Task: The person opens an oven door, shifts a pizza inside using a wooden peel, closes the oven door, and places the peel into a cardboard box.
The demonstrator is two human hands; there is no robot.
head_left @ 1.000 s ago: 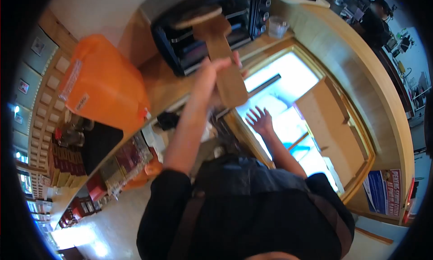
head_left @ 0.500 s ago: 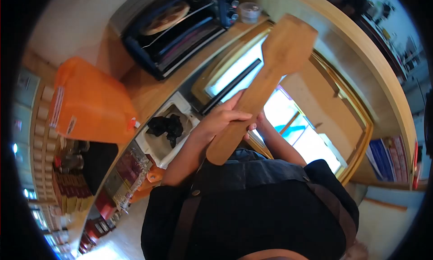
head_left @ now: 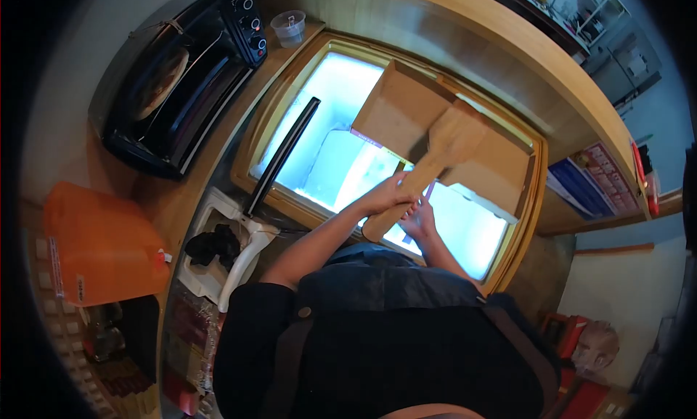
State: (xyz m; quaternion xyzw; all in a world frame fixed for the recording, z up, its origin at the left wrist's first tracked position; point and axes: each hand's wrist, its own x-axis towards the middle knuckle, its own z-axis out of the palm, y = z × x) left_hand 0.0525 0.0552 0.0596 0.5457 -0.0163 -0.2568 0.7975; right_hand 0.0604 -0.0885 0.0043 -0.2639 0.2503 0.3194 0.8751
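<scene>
Gold-framed, brightly lit chest: along its far edge, above the brown cardboard box, work now centres, the flat wooden paddle having come away from the black boxy oven. Left hand clasps the paddle; whether the right hand grips is unclear.

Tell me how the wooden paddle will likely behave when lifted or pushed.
The wooden paddle is probably stiff: it runs straight, with no visible sag. It may feel heavy toward its broad end, which lies beyond the left hand and right hand. Being flat and wide there, it seems unlikely to roll if laid down and pushed.
</scene>
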